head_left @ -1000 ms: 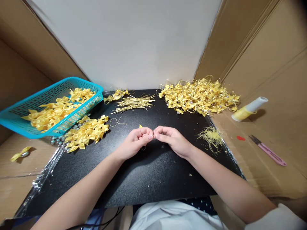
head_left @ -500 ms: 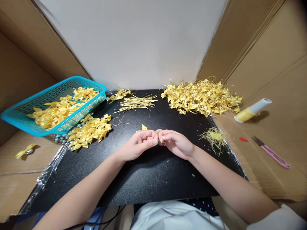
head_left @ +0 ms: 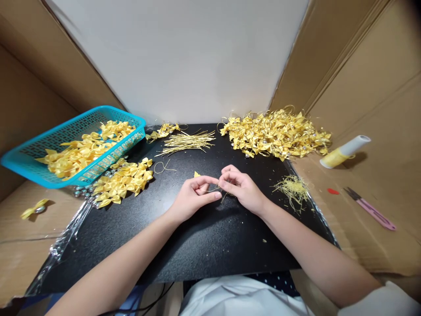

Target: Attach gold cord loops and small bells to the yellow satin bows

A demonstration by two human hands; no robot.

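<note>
Over the middle of the black table, a thin gold cord (head_left: 213, 190) runs between my two hands. My left hand (head_left: 194, 198) has thumb and index finger apart, while its curled other fingers hold the cord. The thumb and index finger of my right hand (head_left: 241, 189) are pinched on the cord close to my left index fingertip. A short end of cord hangs beneath the fingers. Just behind my left hand a yellow ribbon bow (head_left: 196, 174) shows only its tip; the rest is hidden.
At left are a blue basket (head_left: 42, 180) of yellow bows, a bow pile (head_left: 123, 180) and silver beads (head_left: 83, 192). Gold cords (head_left: 189, 141) lie at the back, beside finished bows (head_left: 276, 134). Cord scraps (head_left: 292, 189), a ribbon roll (head_left: 345, 151) and pink snips (head_left: 371, 210) lie right.
My hands have moved slightly apart and their fingers have opened out from a close pinch. The cord now shows stretched between them, and my right fingers have risen a little.
</note>
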